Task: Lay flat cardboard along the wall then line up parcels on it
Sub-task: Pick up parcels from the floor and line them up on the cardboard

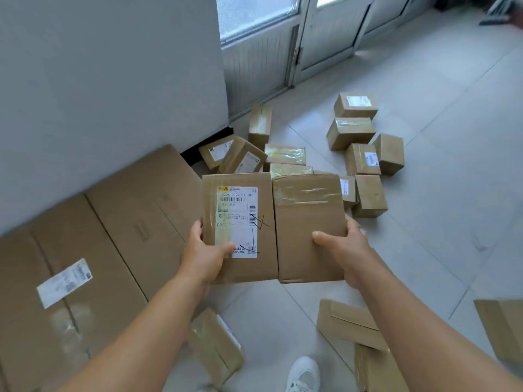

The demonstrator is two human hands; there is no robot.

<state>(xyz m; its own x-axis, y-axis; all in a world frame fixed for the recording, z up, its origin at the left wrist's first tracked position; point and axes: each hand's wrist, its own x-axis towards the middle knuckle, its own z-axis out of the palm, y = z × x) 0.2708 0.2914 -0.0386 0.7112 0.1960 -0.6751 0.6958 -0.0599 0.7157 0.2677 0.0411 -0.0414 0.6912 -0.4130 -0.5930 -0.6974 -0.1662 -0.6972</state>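
The cardboard (93,239) already lies flat along the wall (107,80) at nine o'clock, but no parcel sits on it yet. The left hand (202,257) grasps a labelled parcel (240,227) and the right hand (346,250) a plain parcel (310,230), side by side at centre, thumbs on top. A loose pile (319,159) waits on the floor (438,193) at one o'clock, so the lining-up is barely begun.
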